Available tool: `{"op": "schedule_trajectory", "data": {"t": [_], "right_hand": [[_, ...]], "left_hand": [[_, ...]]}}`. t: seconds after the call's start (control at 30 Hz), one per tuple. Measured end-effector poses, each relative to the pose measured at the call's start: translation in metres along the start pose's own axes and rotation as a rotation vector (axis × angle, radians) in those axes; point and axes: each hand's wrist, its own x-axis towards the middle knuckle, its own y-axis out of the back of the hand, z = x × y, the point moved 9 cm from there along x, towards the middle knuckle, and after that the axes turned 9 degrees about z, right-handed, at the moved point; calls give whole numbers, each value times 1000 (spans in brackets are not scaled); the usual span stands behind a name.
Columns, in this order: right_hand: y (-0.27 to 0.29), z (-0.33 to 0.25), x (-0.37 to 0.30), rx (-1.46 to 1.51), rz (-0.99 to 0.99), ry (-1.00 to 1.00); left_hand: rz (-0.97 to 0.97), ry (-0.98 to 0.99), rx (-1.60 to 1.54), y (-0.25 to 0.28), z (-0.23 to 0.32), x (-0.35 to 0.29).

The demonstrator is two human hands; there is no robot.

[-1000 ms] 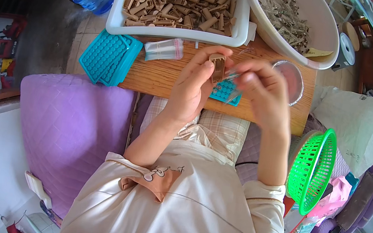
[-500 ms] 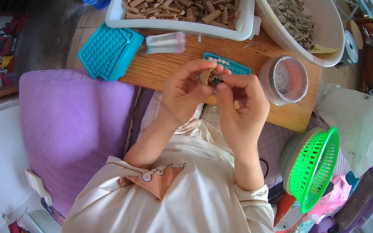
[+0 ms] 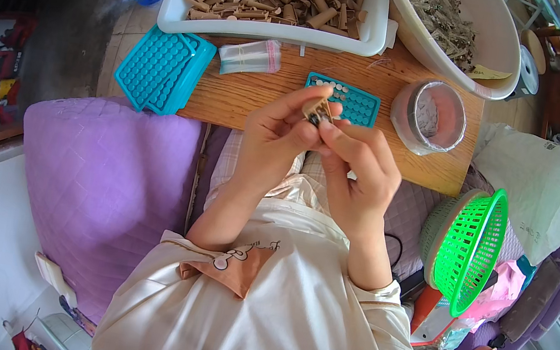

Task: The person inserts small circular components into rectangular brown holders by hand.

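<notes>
Between my hands, over the table's near edge, is a small brown plastic shell [image 3: 318, 109] with a dark part at its opening. My left hand [image 3: 278, 125] grips the shell between thumb and fingers. The fingertips of my right hand [image 3: 363, 160] are pinched at the shell's open side, against the dark part; how much of that part they hold is hidden. Just beyond my hands lies a teal tray [image 3: 361, 104] with round pockets, several holding silvery discs like button cells.
A white bin [image 3: 272, 30] of brown shells stands at the back, beside a cream basin [image 3: 493, 33] of clear-bagged parts. On the wooden table [image 3: 232, 106] are stacked teal trays [image 3: 161, 70], clear plastic bags [image 3: 250, 57] and a lined tub [image 3: 411, 122]. A green basket [image 3: 464, 253] sits right.
The shell has tilted, and my right hand has shifted slightly down, its fingers closing in at the opening. More of the teal tray with discs shows now.
</notes>
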Motion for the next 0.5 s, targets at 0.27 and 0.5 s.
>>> {"op": "schedule_trajectory", "data": {"t": [0.27, 0.5], "right_hand": [[-7, 11, -9, -65, -47, -51], [-6, 19, -17, -144, 0, 1]], "left_hand": [[85, 179, 4, 4, -17, -5], [158, 96, 285, 10, -19, -2]]}}
